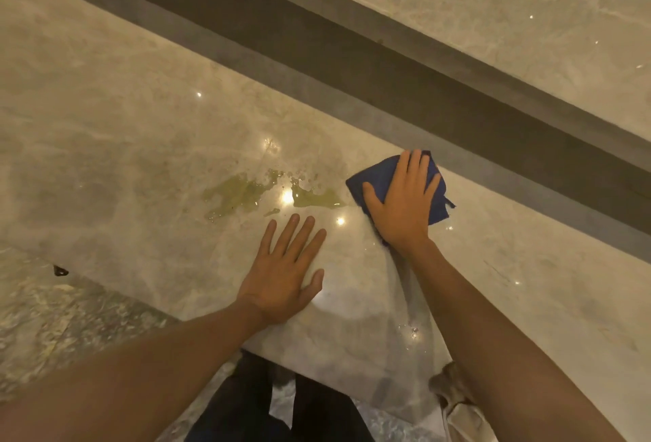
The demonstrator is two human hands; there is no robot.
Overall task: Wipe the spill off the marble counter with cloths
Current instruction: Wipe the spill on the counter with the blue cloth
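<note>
A yellowish-green spill (246, 193) spreads in a thin puddle across the glossy beige marble counter (105, 131), with small droplets around it. My right hand (401, 202) lies flat, fingers spread, pressing a folded dark blue cloth (378, 174) onto the counter just right of the spill's right end. My left hand (285, 269) rests palm-down with fingers apart on bare marble just in front of the spill, holding nothing. Most of the cloth is hidden under my right hand.
A dark recessed strip (352, 64) runs diagonally behind the counter, with another marble surface (493, 12) beyond it. The counter's front edge runs near my left wrist, with speckled floor (70, 307) below. A pale cloth (454, 392) hangs at the counter edge by my right forearm.
</note>
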